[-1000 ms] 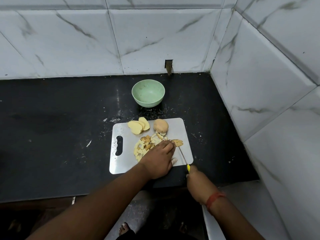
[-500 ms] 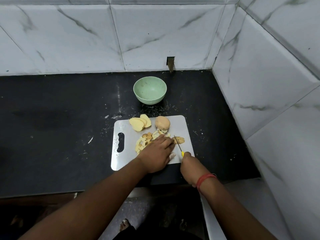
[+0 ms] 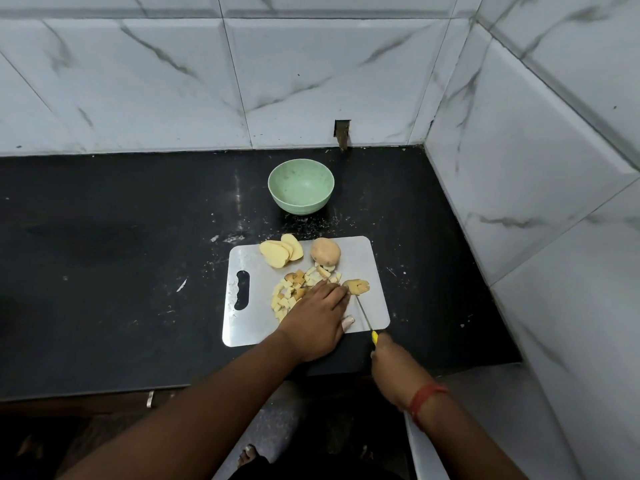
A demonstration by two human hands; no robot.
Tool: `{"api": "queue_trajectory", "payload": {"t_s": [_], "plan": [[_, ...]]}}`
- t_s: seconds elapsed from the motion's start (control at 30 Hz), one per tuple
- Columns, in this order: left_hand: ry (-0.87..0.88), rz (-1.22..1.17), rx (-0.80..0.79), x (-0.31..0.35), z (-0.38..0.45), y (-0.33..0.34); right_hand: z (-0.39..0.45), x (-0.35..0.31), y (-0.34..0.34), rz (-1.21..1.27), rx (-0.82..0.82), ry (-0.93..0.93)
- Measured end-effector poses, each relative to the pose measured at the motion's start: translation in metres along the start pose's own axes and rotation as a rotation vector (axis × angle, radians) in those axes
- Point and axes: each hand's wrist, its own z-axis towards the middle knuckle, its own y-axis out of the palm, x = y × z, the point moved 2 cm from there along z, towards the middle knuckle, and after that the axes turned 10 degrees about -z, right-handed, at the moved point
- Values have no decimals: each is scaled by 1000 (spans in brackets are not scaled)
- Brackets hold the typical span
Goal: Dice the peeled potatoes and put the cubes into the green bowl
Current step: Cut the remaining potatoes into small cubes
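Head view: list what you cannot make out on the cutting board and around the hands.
- Cubes under the left hand: the hand covers part of the pile.
- Knife edge: too thin to tell whether it touches the potato piece.
- Right hand grip: the hand's back hides the fingers round the yellow handle.
- Green bowl: specks inside too small to identify.

We have a single view, from a wide-angle camera worn on the person's head. We look forward and steeply down onto the black countertop [image 3: 104, 271], with the steel cutting board [image 3: 370, 271] near the middle of the frame and the green bowl [image 3: 301, 186] beyond it toward the marble-tiled back wall [image 3: 242, 81]. A second tiled wall [image 3: 536, 168] closes in on our right. Both forearms enter from the bottom edge, close to the lens. Straight lines bow toward the frame's borders.
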Motion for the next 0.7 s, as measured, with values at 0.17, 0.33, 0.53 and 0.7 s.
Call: {"api": "queue_trajectory", "payload": {"t_s": [0.17, 0.33, 0.53, 0.7], "plan": [[-15, -48, 0, -5, 0, 5, -7, -4, -7, 32, 144, 6], [-8, -57, 31, -10, -1, 7, 16, -17, -17, -19, 87, -6], [26, -36, 53, -10, 0, 6, 24, -27, -18, -28, 17, 22], [15, -10, 54, -9, -1, 9, 28, -26, -17, -34, -9, 46]]}}
